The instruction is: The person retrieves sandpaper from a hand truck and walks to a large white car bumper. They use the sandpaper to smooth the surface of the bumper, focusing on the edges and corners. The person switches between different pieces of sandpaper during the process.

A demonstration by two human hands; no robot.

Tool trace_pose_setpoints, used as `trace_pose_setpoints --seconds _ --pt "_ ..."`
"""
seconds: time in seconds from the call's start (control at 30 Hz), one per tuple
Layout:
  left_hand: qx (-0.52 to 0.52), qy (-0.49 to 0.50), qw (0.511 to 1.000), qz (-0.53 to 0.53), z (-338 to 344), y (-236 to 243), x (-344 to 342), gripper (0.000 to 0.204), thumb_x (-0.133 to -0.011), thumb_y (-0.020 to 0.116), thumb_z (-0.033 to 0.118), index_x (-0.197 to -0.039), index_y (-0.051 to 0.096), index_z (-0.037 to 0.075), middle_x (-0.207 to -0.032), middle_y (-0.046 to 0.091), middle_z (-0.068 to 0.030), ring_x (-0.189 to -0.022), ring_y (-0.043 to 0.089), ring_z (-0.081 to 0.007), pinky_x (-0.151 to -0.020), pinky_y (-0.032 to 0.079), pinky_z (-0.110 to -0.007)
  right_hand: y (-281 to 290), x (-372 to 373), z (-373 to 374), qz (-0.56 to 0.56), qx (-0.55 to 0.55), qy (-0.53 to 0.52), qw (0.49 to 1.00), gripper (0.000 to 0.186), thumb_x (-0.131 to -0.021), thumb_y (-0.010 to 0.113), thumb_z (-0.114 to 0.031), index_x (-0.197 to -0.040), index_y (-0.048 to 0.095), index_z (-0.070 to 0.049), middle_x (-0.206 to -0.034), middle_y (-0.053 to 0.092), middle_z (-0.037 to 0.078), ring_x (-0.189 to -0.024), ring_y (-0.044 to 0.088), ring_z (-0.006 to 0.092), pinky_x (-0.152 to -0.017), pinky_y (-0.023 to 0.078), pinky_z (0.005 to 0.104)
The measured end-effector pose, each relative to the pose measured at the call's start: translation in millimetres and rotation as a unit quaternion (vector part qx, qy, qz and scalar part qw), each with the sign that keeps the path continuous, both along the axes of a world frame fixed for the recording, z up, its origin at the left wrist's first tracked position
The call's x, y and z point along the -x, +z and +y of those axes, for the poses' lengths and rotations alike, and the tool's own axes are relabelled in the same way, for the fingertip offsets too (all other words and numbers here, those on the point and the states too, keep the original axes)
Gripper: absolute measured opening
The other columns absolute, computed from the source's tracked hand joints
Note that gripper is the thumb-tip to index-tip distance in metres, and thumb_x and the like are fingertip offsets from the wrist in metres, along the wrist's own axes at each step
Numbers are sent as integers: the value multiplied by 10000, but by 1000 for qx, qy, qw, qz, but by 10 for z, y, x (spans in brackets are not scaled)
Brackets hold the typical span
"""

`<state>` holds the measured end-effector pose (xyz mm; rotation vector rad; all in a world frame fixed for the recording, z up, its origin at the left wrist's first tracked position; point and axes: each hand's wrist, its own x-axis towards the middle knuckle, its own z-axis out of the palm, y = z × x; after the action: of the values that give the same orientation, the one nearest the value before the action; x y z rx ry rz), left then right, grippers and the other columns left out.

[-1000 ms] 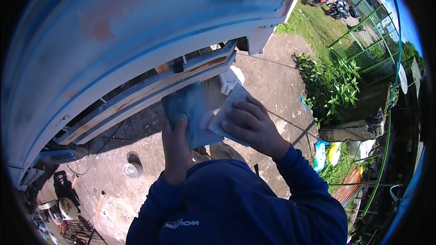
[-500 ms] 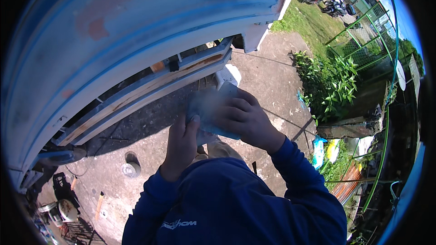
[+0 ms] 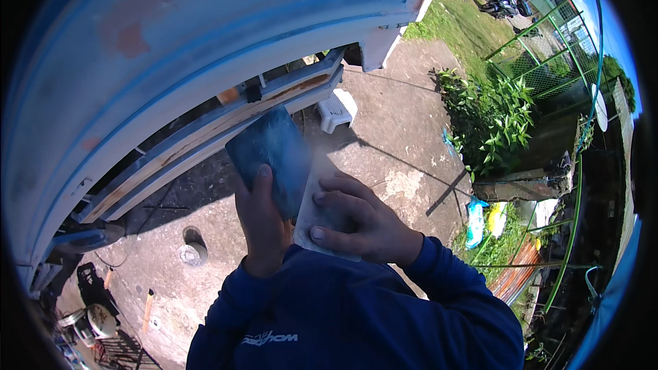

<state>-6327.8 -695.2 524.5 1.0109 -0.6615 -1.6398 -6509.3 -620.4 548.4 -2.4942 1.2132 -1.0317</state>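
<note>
Low in front of my body, my left hand [image 3: 263, 223] grips a dark blue, flat rectangular piece [image 3: 274, 147], its thumb lying across the lower part of the face. Its surface is clouded with pale dust. Just right of it, my right hand [image 3: 367, 216] has bent fingers on a pale, dusty flat piece [image 3: 308, 209]; its kind cannot be told. The two pieces stand edge to edge or slightly overlapping. A faint whitish haze hangs around them. My palms and the undersides of both pieces are hidden.
A large white and blue body panel [image 3: 226, 41] with reddish patches curves over the upper left, above a long rail [image 3: 205, 133]. A white plastic stool [image 3: 338, 108] stands beyond my hands. On the concrete are a cylindrical container [image 3: 193, 253] and an orange-handled tool [image 3: 148, 310]. Bushes [image 3: 493, 113] grow at right.
Both pieces were together in a dust cloud. Now the blue piece is tilted up and left in my left hand, and my right hand has drawn down toward my body with the pale one.
</note>
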Motion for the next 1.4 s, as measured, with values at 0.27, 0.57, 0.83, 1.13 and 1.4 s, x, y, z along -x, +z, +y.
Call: trace_pose_setpoints --seconds 0.27,0.57,0.83,1.13,1.4 --pt "-117 -5 984 133 165 -566 -223 410 -1017 547 229 -1376 494 38 -1259 611 -116 -1158 623 -252 -1001 524 -414 -1076 575 139 33 -215 -93 972 521 -931 631 -46 -1419 548 -210 -1368 520 175 -1297 525 363 -1072 472 419" --pt "-207 -83 960 168 488 -1090 -19 494 -1010 512 102 -1484 392 29 -1382 549 -130 -1255 566 -255 -1085 462 -415 -1299 140 -662 -768 -461 -91 434 356 -1071 497 -288 -1322 540 -40 -1249 640 97 -1146 630 234 -1001 508 373" --pt "-211 103 969 79 395 -1163 -44 425 -1019 516 127 -1421 459 2 -1295 593 -134 -1164 614 -245 -987 529 -377 -1702 -331 -1231 -695 -589 -1 413 425 -1070 494 -396 -1339 520 -68 -1315 592 85 -1194 592 215 -1044 453 438" --pt "56 52 884 -461 811 -1394 -970 370 -1040 490 122 -1363 479 -60 -1310 554 -261 -1198 574 -384 -1004 492 -441 -3168 -476 -2869 -608 -534 -191 556 408 -958 648 -389 -1244 558 -113 -1179 591 57 -1085 624 213 -917 484 400" --pt "-86 147 957 -234 702 -1386 -1331 407 -1088 443 209 -1380 472 -73 -1328 547 -256 -1220 564 -371 -1028 472 -419 -3177 -837 -3363 -688 -517 -245 447 418 -982 613 -396 -1277 531 -112 -1202 582 53 -1164 586 207 -911 421 431"
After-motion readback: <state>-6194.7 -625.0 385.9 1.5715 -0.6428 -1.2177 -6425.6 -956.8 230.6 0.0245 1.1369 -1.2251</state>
